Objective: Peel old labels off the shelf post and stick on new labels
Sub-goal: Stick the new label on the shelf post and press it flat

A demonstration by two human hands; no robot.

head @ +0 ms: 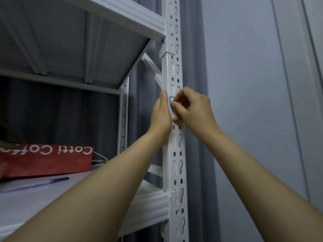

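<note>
A white perforated shelf post (176, 154) runs top to bottom through the middle of the view. A small white label with a blue border (171, 99) sits on its front face at mid height. My right hand (194, 110) has its fingers curled, and the fingertips pinch the label's lower edge. My left hand (161, 117) lies flat along the post's left side, thumb pointing up beside the label. Most of the label is hidden behind my right fingers.
A shelf board (35, 198) at lower left carries a purple pen (35, 184) and a red paper bag (45, 159) with white lettering. Another shelf (122, 13) hangs overhead. A grey curtain (199, 154) hangs behind the post, with a pale wall (253, 84) on the right.
</note>
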